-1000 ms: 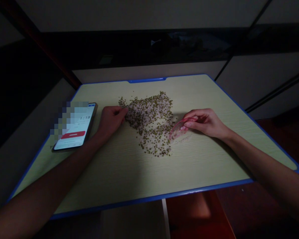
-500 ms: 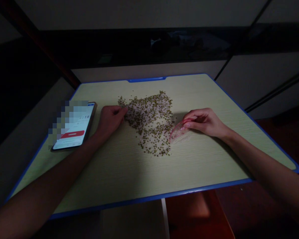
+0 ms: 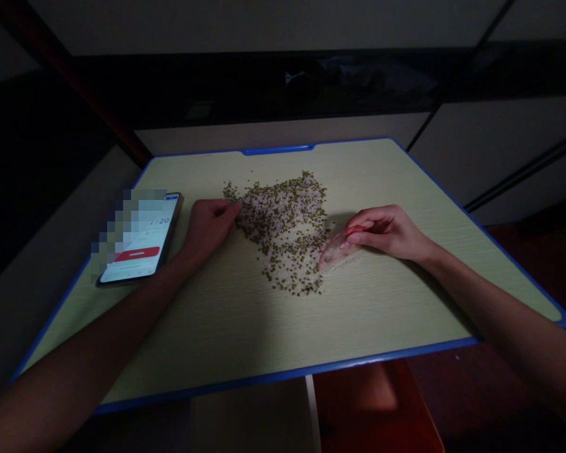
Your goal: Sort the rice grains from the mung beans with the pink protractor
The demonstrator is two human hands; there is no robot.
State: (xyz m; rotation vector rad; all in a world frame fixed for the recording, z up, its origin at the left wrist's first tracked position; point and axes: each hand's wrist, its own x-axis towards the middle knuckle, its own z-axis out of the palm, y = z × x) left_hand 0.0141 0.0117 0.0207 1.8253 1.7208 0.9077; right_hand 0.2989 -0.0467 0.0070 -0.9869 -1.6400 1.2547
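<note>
A spread-out heap of green beans mixed with pale grains [image 3: 290,204] lies mid-table. My left hand [image 3: 212,220] rests at the heap's left edge, thumb and fingertips pinched together; whatever is between them is too small to make out. On the other side, my right hand [image 3: 384,231] grips a thin see-through piece with a red rounded edge [image 3: 332,248] between thumb and fingers. That piece stands tilted on the tabletop, its left edge touching the heap's right side. Pale grains show through and beside it. Its exact kind is unclear.
The pale wood-look table [image 3: 193,352] has a blue rim. A phone [image 3: 139,255] with a lit screen lies at the left, beside my left forearm. Pale panels with a dark glossy band [image 3: 245,88] stand behind the table. Below the front edge is a reddish-brown surface [image 3: 372,409].
The see-through piece in my right hand has shifted very slightly left against the heap. My left hand stays in place. The phone's visible digits have gone from 18 to 20.
</note>
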